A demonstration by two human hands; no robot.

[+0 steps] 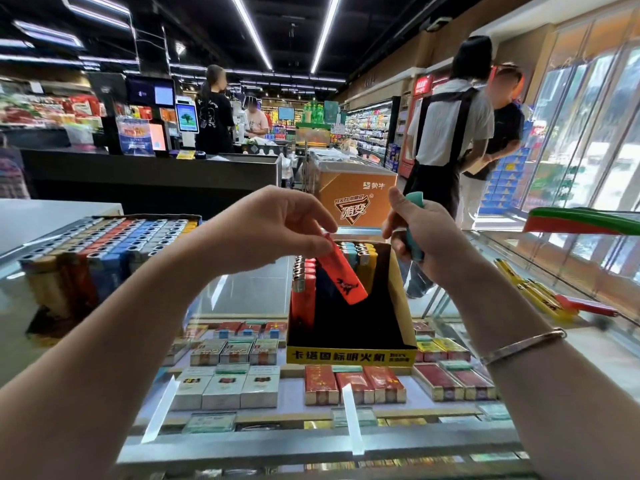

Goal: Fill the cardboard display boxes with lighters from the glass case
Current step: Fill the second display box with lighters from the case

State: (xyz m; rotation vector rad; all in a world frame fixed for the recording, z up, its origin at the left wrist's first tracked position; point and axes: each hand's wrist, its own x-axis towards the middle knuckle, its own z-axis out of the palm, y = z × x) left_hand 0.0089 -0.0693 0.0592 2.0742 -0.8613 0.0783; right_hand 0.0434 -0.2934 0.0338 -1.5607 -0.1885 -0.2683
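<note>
Orange plastic lighter with a black figure printed on it [343,271] hangs tilted from the left hand [273,230], pinched at its top end between thumb and fingertips, its lower end dipping into the open yellow-fronted cardboard display box [349,355] directly below both hands. The right hand [422,233], just beside the left and at the same height, is curled round a teal plastic lighter [415,223] held upright, with what looks like a second lighter behind it. Inside the box, a few orange, blue and yellow lighters [304,282] stand along its far and left walls, under the left hand's fingers; the near part is dark. The box sits on the glass desk [249,289], between the two forearms. Left of the left forearm stands a full tray of mixed-colour lighters [104,237]. Right of the right wrist, loose yellow and red lighters [554,303] lie on the glass.
</note>
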